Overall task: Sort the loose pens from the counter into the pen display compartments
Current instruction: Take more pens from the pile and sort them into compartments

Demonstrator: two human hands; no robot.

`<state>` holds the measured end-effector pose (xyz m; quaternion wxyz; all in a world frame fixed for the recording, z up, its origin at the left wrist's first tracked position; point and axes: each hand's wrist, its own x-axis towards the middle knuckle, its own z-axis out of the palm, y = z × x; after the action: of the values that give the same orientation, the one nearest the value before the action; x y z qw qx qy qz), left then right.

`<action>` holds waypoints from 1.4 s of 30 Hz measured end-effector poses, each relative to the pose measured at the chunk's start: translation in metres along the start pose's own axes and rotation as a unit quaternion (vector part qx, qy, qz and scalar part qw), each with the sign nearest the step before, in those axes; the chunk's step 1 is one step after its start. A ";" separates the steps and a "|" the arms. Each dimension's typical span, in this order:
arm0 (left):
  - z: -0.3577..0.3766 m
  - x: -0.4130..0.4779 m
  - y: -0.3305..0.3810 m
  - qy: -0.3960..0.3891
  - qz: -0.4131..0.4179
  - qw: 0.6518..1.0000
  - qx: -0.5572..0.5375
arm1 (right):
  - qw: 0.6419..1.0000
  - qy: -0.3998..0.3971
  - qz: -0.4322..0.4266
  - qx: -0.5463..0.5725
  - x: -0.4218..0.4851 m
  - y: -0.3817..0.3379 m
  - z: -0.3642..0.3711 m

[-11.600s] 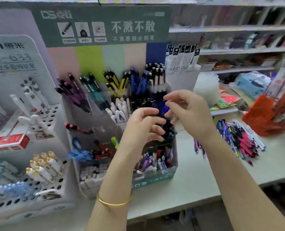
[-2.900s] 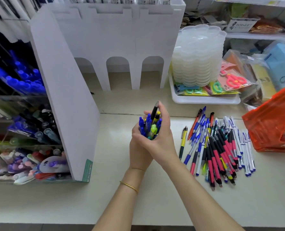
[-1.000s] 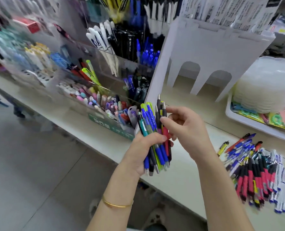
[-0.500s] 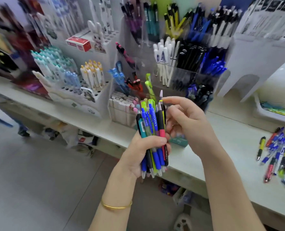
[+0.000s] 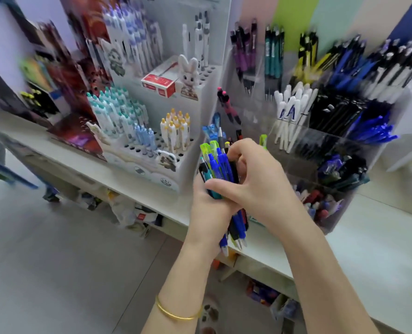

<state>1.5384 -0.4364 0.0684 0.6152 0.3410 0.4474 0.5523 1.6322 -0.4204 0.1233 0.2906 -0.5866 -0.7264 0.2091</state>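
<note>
Now, I had the bundle of pens (image 5: 220,162) just in front of the pen display (image 5: 306,153), its long axis roughly upright, clicker ends up and tips down. My left hand (image 5: 205,210) was wrapped round its lower half. My right hand (image 5: 263,189), fingers curled over the top and thumb across the front, sat nearer the display's compartments, which lay beyond and rightward.

One wide-angle camera, worn on the head, looks forward and steeply down. The left hand (image 5: 208,208) and right hand (image 5: 260,186) with their pens (image 5: 220,165) sit close at frame centre; the surface (image 5: 369,239) crosses diagonally, pen display (image 5: 354,150) upper right, floor (image 5: 55,261) lower left.
</note>
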 end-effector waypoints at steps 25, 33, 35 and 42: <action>0.068 0.061 0.000 -0.283 -0.095 0.953 0.056 | 0.949 0.174 0.219 0.143 0.015 0.047 -0.064; 0.091 0.056 -0.007 -0.245 -0.146 0.956 -0.073 | 0.849 0.200 0.234 0.430 0.000 0.067 -0.076; 0.098 0.053 -0.008 -0.231 -0.155 0.955 -0.102 | 0.840 0.201 0.210 0.458 0.000 0.074 -0.079; 0.116 0.061 -0.006 -0.182 -0.134 0.971 -0.077 | 0.818 0.251 0.147 0.496 0.007 0.100 -0.112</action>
<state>1.6475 -0.3687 0.0950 0.7792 0.3246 0.3253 0.4263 1.7787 -0.3957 0.1432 0.6805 -0.4947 -0.3315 0.4269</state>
